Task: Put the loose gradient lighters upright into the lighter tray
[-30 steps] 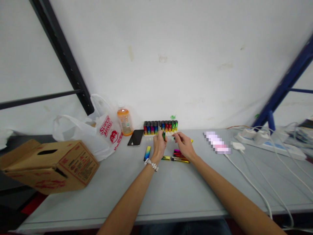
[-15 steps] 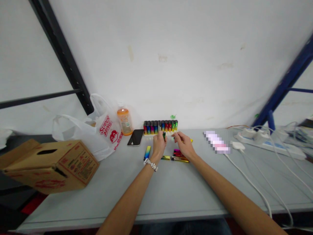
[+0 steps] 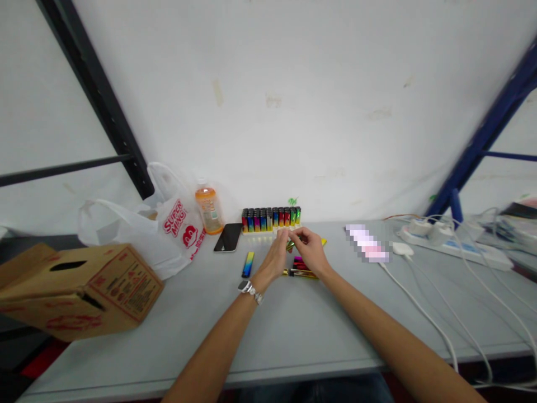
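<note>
My left hand [image 3: 276,258] and my right hand [image 3: 309,250] meet at their fingertips over the middle of the table. Between them is a green lighter [image 3: 290,244], partly hidden by the fingers; both hands are closed on it. Behind them, rows of colourful lighters [image 3: 257,220] stand upright in a white tray [image 3: 251,234] against the wall. A blue and yellow lighter [image 3: 248,265] lies to the left of my left hand. Pink and red lighters [image 3: 298,263] and a gold one [image 3: 304,273] lie beneath my right hand.
A black phone [image 3: 229,238], an orange bottle [image 3: 209,210], a white plastic bag [image 3: 168,240] and a cardboard box [image 3: 104,288] are on the left. A blurred-out phone [image 3: 367,243], a charger [image 3: 403,249], white cables and a power strip [image 3: 474,251] lie on the right.
My hands have come together, and my right hand now touches the green lighter at my left fingertips. The view has shifted slightly.
</note>
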### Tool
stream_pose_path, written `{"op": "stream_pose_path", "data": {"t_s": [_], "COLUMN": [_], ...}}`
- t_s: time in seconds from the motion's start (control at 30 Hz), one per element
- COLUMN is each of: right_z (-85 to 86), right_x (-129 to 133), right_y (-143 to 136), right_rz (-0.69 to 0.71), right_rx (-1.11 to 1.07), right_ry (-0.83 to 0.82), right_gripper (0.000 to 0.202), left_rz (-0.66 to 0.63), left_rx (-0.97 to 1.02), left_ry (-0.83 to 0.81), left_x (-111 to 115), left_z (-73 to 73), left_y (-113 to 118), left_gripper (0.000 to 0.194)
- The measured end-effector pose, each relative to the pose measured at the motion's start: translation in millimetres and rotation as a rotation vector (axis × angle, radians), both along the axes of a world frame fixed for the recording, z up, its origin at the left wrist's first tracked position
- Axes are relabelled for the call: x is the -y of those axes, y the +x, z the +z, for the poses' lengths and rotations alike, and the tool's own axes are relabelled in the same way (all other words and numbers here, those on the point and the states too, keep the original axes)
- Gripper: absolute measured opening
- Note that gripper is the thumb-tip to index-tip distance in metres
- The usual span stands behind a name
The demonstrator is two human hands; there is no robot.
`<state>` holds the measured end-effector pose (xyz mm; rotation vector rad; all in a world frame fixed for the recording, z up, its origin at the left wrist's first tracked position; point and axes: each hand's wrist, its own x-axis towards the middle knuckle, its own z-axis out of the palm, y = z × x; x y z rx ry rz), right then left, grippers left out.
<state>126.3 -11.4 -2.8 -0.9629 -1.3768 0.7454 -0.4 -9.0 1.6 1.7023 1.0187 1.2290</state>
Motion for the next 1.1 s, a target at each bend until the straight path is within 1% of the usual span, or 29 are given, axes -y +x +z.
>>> {"op": "stream_pose_path", "data": {"t_s": [0.17, 0.23, 0.3, 0.37, 0.4, 0.47, 0.5, 0.53, 0.6, 0.67, 0.8, 0.9, 1.0, 1.1], "right_z": [-0.4, -1.6, -2.9, -3.5, -3.5, -3.3, -3.3, -3.6, -5.0, -7.7, -13.9, -14.5, -8.9, 1.8], "right_x": [-4, -5, -8, -12, -14, -18, -20, -22, -27, -33, -54, -72, -88, -101], "right_y": [4, 4, 6, 12, 16, 26, 31, 37, 47, 54, 61, 63, 66, 69], "right_rz": [0.116, 0.134, 0.133, 0.120, 0.102, 0.043, -0.001, -0.049, -0.132, -0.197, -0.273, -0.262, -0.242, -0.214], "right_rx": [-0.147, -0.189, -0.232, -0.252, -0.243, -0.182, -0.134, -0.081, 0.020, 0.105, 0.242, 0.356, 0.489, 0.610], "right_ry": [-0.093, -0.119, -0.144, -0.156, -0.149, -0.116, -0.096, -0.077, -0.044, -0.016, 0.027, 0.067, 0.098, 0.099], "right_gripper": [0.042, 0.040, 0.041, 0.043, 0.043, 0.042, 0.040, 0.039, 0.036, 0.034, 0.031, 0.027, 0.024, 0.023], "left_rz": [-0.021, -0.038, -0.042, -0.007, 0.042, 0.104, 0.093, 0.047, -0.082, -0.153, -0.175, -0.186, -0.156, -0.098], "left_rx": [-0.062, -0.060, -0.095, -0.200, -0.262, -0.417, -0.487, -0.548, -0.628, -0.670, -0.689, -0.669, -0.621, -0.519], "left_ry": [0.021, 0.018, 0.021, 0.046, 0.067, 0.162, 0.191, 0.176, 0.071, -0.009, -0.077, -0.123, -0.064, 0.023], "left_x": [-9, -13, -16, -16, -16, -13, -12, -10, -7, -6, -11, -16, -20, -21], "left_z": [-5.8, -8.5, -8.9, -5.5, -2.4, 5.5, 9.7, 13.5, 19.2, 21.4, 16.5, 8.5, 1.8, -1.0], "left_y": [-6, -9, -13, -19, -24, -34, -40, -45, -54, -59, -59, -57, -54, -49], "left_gripper": [0.053, 0.048, 0.037, 0.030, 0.032, 0.040, 0.038, 0.034, 0.029, 0.026, 0.018, 0.018, 0.018, 0.017]}}
